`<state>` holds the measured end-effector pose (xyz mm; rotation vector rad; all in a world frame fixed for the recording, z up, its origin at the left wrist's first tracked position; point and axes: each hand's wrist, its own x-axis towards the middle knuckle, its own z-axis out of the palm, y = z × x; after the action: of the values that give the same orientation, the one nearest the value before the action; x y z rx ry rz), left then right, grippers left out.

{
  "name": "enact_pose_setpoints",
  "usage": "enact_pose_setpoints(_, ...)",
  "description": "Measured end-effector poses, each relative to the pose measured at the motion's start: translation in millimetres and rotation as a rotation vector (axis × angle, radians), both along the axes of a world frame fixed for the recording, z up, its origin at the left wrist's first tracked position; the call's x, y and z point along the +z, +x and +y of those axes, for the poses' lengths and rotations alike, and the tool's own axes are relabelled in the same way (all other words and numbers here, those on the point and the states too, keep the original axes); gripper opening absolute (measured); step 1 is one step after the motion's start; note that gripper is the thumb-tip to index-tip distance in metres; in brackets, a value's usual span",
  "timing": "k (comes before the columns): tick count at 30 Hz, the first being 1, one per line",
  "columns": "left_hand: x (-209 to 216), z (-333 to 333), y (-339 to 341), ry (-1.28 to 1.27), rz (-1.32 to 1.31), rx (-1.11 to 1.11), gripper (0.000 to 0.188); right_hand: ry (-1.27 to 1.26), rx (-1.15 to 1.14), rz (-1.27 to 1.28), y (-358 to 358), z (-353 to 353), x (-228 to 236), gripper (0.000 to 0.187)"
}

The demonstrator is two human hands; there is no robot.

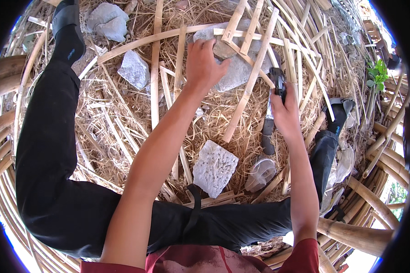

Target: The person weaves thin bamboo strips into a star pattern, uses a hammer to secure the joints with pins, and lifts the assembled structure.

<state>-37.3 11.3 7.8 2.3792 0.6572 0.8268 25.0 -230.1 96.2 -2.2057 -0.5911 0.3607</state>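
My left hand rests over a flat grey stone, thumb and fingers apart with a gap between them. Beside its fingertips lies a smaller brownish stone, which they may be touching. A pale bamboo strip runs close past those fingers, and another long strip slants across the grey stone. Farther right, my right hand is closed around a black tool whose exact kind I cannot make out. Just left of that hand a knife with a dark handle lies on the shavings.
Bamboo shavings cover the ground. A pitted white block and a clear plastic cup lie nearer me. Rough stones sit at the left, loose strips pile at the far right. My black-trousered legs frame the area; bamboo poles stand right.
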Motion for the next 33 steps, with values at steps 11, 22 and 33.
enact_pose_setpoints(11, 1, -18, 15, -0.334, -0.099, 0.216, 0.078, -0.176, 0.229, -0.437, 45, 127, -12, 0.035)
enact_pose_setpoints(22, 6, 47, -9, -0.276, 0.006, -0.198, 0.093, -0.222, 0.264, -0.452, 50, 130, -19, 0.037)
enact_pose_setpoints(33, -6, 10, -14, -0.222, -0.154, 0.065, 0.083, -0.250, 0.248, -0.395, 49, 136, -16, 0.038)
